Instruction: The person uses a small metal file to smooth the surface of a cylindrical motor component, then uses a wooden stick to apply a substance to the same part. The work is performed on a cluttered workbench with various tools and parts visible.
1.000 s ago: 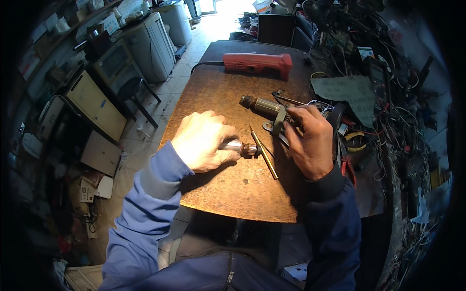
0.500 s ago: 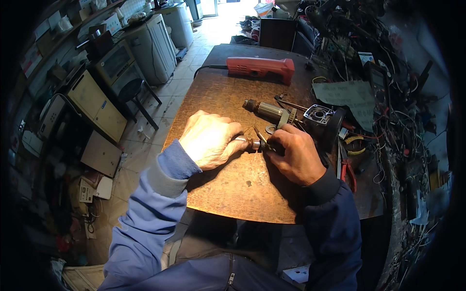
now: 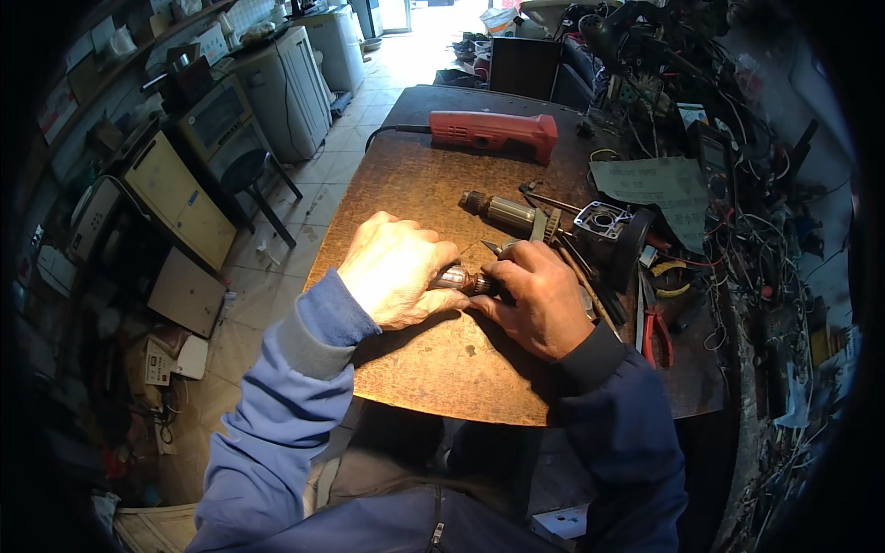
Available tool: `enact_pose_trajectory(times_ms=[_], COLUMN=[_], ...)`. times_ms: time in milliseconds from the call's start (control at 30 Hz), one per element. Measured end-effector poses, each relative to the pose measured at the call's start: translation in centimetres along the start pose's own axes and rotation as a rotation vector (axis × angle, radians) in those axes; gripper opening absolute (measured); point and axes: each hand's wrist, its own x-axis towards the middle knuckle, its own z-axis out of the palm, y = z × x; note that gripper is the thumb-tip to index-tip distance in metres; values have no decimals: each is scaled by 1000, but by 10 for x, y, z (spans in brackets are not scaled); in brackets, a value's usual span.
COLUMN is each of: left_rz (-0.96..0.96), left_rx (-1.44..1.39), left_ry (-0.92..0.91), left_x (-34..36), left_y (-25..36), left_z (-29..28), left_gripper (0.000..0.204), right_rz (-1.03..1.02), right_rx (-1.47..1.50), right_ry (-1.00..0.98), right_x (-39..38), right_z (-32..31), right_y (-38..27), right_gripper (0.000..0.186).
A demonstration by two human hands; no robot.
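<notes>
My left hand grips the rotor over the table; my right hand curls at its end, pinching or not I can't tell; seemingly I'm working that end, which calls for steadiness

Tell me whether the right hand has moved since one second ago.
Yes: against the red tool body, the right hand has moved left and toward the person, from beside the farther rotor to the nearer rotor in the left hand.
</notes>
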Motion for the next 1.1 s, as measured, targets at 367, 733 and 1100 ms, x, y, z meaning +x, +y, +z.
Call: enact_pose_trajectory(times_ms=[367, 733, 1100], left_rz=[6, 29, 44], left_rx=[-48, -113, 54], left_ry=[9, -13, -17], left_x=[-2, -4, -7], left_y=[-4, -7, 2], left_z=[0, -5, -6], left_gripper=[40, 34, 36], right_rz=[2, 114, 99], right_rx=[91, 219, 191], right_ry=[-114, -247, -235], right_x=[3, 3, 4], right_z=[-9, -22, -22], right_y=[1, 9, 6], right_gripper=[24, 25, 22])
